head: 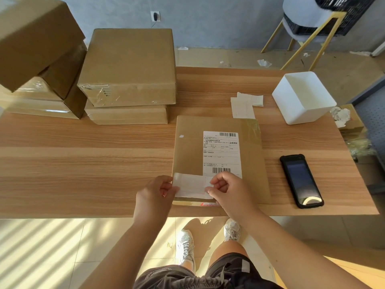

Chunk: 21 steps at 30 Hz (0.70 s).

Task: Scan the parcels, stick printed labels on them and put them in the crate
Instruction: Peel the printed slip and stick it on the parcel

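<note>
A flat brown parcel [191, 151] lies on the wooden table [83, 159] in front of me, with a white printed label [221, 151] stuck on its top. Over the parcel's near edge I hold a blank-looking white label sheet [191, 185] between both hands. My left hand [156, 192] pinches its left end and my right hand [227, 189] pinches its right end. A black handheld scanner [301, 180] rests screen up on the table to the right of the parcel. A black crate [337, 13] sits on a chair at the far right.
Several cardboard parcels [129, 65] are stacked at the table's back left. A white plastic bin [303, 97] stands at the back right, with loose label backing papers [245, 105] beside it. Crumpled paper [341, 116] lies past the table's right edge.
</note>
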Tool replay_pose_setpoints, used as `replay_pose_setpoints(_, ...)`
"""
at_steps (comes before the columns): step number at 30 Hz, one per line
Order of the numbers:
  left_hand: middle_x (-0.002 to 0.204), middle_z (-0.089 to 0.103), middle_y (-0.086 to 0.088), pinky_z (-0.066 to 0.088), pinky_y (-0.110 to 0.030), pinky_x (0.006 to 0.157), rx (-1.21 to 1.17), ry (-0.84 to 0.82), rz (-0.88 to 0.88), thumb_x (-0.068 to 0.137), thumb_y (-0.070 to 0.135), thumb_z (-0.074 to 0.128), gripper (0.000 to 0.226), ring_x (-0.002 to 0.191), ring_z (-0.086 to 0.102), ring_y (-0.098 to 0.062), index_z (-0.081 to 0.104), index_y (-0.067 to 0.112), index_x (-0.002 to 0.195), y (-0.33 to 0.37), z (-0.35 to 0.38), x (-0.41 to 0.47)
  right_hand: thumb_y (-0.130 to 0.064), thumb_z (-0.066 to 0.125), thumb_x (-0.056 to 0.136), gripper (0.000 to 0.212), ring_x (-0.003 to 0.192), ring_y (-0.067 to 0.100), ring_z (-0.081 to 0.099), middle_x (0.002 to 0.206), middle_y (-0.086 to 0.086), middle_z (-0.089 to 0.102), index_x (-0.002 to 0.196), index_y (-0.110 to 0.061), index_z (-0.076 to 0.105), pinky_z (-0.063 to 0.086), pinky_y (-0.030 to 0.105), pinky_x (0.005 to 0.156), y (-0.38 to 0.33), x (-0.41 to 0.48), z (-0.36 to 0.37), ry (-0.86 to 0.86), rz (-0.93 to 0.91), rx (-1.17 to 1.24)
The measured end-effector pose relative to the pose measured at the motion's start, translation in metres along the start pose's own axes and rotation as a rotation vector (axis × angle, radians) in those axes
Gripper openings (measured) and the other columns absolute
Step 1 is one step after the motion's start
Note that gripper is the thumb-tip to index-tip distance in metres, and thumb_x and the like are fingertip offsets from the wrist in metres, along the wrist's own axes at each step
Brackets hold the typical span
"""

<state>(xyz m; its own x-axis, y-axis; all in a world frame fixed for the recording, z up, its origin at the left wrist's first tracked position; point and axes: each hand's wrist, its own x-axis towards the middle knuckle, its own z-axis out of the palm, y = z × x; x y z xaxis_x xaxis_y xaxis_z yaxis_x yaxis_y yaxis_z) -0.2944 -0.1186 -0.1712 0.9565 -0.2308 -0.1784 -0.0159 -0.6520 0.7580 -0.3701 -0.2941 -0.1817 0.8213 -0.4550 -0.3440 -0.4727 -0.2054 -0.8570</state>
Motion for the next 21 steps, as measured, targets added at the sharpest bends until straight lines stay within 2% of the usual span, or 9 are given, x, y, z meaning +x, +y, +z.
replay_pose_setpoints(5, 0.074, 0.06, 0.017, 0.035, 0.004, 0.064, -0.001, -0.004, 0.026, 0.079, 0.014, 0.073, 0.027, 0.069, 0.056, 0.005, 0.067, 0.015, 0.105, 0.002, -0.002, 0.002, -0.011, 0.076, 0.079, 0.017, 0.066, 0.011, 0.056, 0.074, -0.003, 0.057, 0.079, -0.02, 0.061, 0.058, 0.039, 0.064, -0.001, 0.0, 0.0, 0.004, 0.01, 0.03)
replay_pose_setpoints(9, 0.075, 0.06, 0.018, 0.035, 0.004, 0.064, -0.02, 0.007, 0.052, 0.08, 0.016, 0.072, 0.026, 0.07, 0.056, 0.006, 0.067, 0.017, 0.105, 0.009, -0.005, 0.016, -0.006, 0.074, 0.081, 0.016, 0.063, 0.009, 0.055, 0.075, 0.0, 0.056, 0.081, -0.017, 0.061, 0.054, 0.027, 0.052, -0.013, 0.01, -0.007, 0.021, -0.018, 0.082)
replay_pose_setpoints(11, 0.076, 0.06, 0.018, 0.036, 0.005, 0.064, -0.034, 0.023, 0.065, 0.08, 0.017, 0.072, 0.026, 0.072, 0.055, 0.008, 0.066, 0.016, 0.105, 0.017, -0.005, 0.029, -0.007, 0.073, 0.081, 0.017, 0.064, 0.012, 0.056, 0.076, 0.001, 0.057, 0.08, -0.018, 0.061, 0.054, 0.029, 0.053, -0.022, 0.022, -0.013, 0.041, -0.051, 0.064)
replay_pose_setpoints(13, 0.076, 0.058, 0.02, 0.036, 0.004, 0.063, -0.046, 0.035, 0.075, 0.081, 0.018, 0.071, 0.026, 0.072, 0.054, 0.008, 0.065, 0.017, 0.106, 0.027, -0.004, 0.046, -0.008, 0.073, 0.081, 0.019, 0.067, 0.016, 0.057, 0.077, 0.001, 0.058, 0.079, -0.021, 0.06, 0.056, 0.036, 0.06, -0.03, 0.039, -0.019, 0.063, -0.08, 0.035)
replay_pose_setpoints(16, 0.078, 0.057, 0.018, 0.038, -0.003, 0.058, -0.054, 0.041, 0.067, 0.084, 0.021, 0.068, 0.027, 0.071, 0.052, 0.006, 0.062, 0.018, 0.11, 0.04, 0.0, 0.072, -0.011, 0.072, 0.083, 0.016, 0.065, 0.017, 0.058, 0.078, 0.0, 0.059, 0.082, -0.021, 0.06, 0.055, 0.039, 0.065, -0.045, 0.067, -0.025, 0.077, -0.096, 0.002)
replay_pose_setpoints(19, 0.093, 0.062, 0.01, 0.039, -0.012, 0.063, -0.046, 0.038, 0.052, 0.085, 0.022, 0.066, 0.028, 0.073, 0.053, 0.0, 0.06, 0.018, 0.113, 0.047, 0.004, 0.099, -0.015, 0.071, 0.084, 0.012, 0.065, 0.014, 0.058, 0.081, -0.001, 0.061, 0.086, -0.021, 0.06, 0.049, 0.028, 0.06, -0.057, 0.094, -0.027, 0.094, -0.092, -0.041)
replay_pose_setpoints(21, 0.106, 0.06, 0.006, 0.04, -0.02, 0.069, -0.041, 0.042, 0.032, 0.085, 0.022, 0.067, 0.032, 0.075, 0.054, -0.004, 0.059, 0.017, 0.115, 0.05, 0.007, 0.115, -0.016, 0.072, 0.084, 0.012, 0.066, 0.013, 0.058, 0.081, -0.002, 0.061, 0.087, -0.02, 0.061, 0.049, 0.026, 0.059, -0.062, 0.11, -0.026, 0.096, -0.066, -0.054)
